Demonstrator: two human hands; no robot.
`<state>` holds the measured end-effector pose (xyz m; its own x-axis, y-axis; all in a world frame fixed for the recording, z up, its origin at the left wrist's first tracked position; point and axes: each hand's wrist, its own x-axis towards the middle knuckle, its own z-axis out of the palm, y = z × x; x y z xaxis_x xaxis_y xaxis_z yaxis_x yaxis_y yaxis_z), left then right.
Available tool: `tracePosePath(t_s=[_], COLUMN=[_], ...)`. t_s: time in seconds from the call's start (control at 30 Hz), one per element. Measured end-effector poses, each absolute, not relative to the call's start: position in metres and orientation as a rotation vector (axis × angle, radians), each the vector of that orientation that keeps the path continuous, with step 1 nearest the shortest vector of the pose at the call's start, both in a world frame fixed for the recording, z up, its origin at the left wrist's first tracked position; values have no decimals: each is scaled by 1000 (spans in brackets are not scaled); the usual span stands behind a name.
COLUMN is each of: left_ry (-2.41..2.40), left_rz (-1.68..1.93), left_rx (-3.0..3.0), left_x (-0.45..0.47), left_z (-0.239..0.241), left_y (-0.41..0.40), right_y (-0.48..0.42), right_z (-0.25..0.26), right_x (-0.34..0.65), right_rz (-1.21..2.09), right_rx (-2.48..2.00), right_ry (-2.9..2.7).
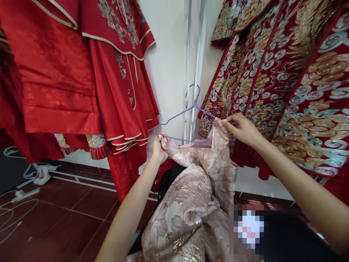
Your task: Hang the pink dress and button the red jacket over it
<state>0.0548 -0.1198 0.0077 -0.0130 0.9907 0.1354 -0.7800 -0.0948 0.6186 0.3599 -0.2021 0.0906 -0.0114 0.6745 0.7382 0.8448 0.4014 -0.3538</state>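
A pale pink brocade garment point(191, 196) with a shiny floral pattern hangs from both my hands toward the floor. My left hand point(158, 147) is closed on one top corner of the cloth, at the left end of a thin purple wire hanger point(180, 116). My right hand point(241, 127) pinches the other top corner at the hanger's right shoulder. The hanger's hook points up in front of the white wall.
Red satin garments point(81, 80) hang at the left. Dark red robes with gold and silver embroidery point(286, 80) hang at the right. A white wall point(169, 58) is behind. White cables and a power strip point(27, 193) lie on the dark red tile floor.
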Motion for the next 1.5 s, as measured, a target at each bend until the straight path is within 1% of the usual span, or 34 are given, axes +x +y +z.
tracePosePath(t_s=[0.1, 0.27, 0.53, 0.7, 0.8, 0.87, 0.97, 1.1, 1.2, 1.3, 1.4, 1.5], left_ry=[433, 462, 573, 650, 728, 786, 855, 826, 838, 1176, 1638, 1755], left_rz=[1547, 1501, 1556, 1559, 1626, 1592, 1443, 1125, 944, 763, 412, 182], left_rx=[643, 690, 840, 1080, 1188, 1337, 1710, 2162, 2436, 2739, 2937, 3006], left_x=[55, 51, 7, -12, -6, 1, 9, 12, 13, 16, 20, 24], left_z=[8, 5, -7, -13, -7, 2, 24, 59, 82, 99, 112, 119], left_y=[-126, -125, -98, -86, -72, -61, -48, -46, -56, -70, -79, -82], right_y=[-195, -192, -171, -166, -167, -168, -168, -167, -166, -165, -163, -160], right_z=[83, 72, 84, 88, 88, 90, 93, 93, 89, 83, 76, 75], right_x=[366, 371, 395, 401, 401, 402, 404, 402, 394, 380, 370, 372], right_rz=[-355, -331, -479, -559, -586, -583, -623, -712, -662, -590, -542, -514], right_rx=[-1400, -1395, -1559, -1562, -1539, -1559, -1651, -1771, -1837, -1900, -1902, -1865], right_ry=[-1618, -1751, -1825, -1870, -1888, -1909, -1929, -1901, -1872, -1858, -1922, -1968])
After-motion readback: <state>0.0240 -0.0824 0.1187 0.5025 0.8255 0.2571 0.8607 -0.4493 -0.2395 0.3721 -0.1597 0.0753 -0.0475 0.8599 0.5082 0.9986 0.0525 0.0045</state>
